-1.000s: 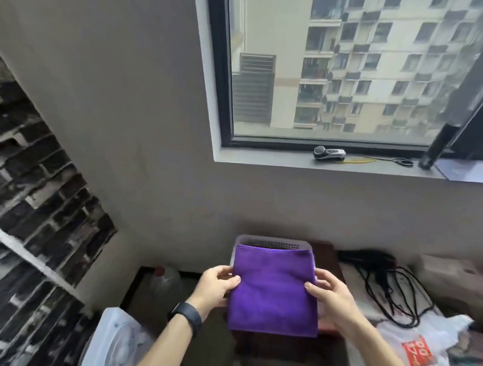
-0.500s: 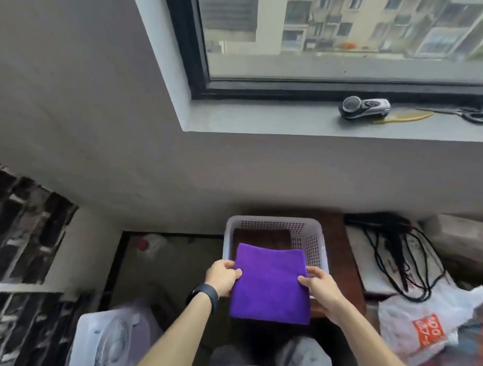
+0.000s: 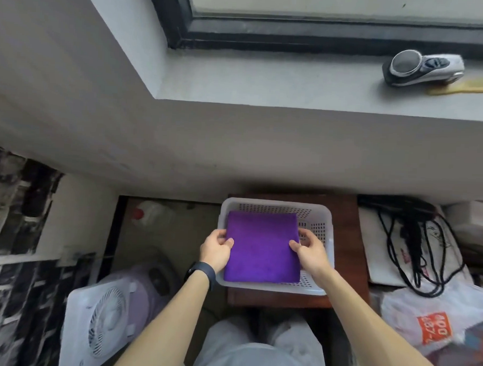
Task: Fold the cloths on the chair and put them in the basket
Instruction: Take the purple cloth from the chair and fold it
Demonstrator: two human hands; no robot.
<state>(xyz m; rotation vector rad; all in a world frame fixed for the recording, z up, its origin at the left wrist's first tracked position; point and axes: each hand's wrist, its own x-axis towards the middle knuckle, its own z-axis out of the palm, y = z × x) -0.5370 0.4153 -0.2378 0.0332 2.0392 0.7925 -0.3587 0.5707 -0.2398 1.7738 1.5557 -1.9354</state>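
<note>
The folded purple cloth (image 3: 262, 250) lies flat within the rim of the white perforated basket (image 3: 319, 233), covering most of its inside; whether it rests on the basket floor cannot be told. The left hand (image 3: 215, 249) grips the cloth's left edge with the thumb on top, and the right hand (image 3: 310, 253) grips the right edge the same way (the other fingers of both are hidden under the fabric). A dark wristband (image 3: 200, 272) sits on the left wrist.

The basket stands on a dark wooden worktop (image 3: 348, 243), whose front is partly hidden by the arms. To its right lie tangled black cables (image 3: 414, 245) and a white plastic bag (image 3: 433, 324). A white fan (image 3: 104, 323) stands at lower left. On the windowsill (image 3: 267, 81) rests a silver-and-black gadget (image 3: 422, 67), hard to identify, beside a yellow object cut off by the frame's edge.
</note>
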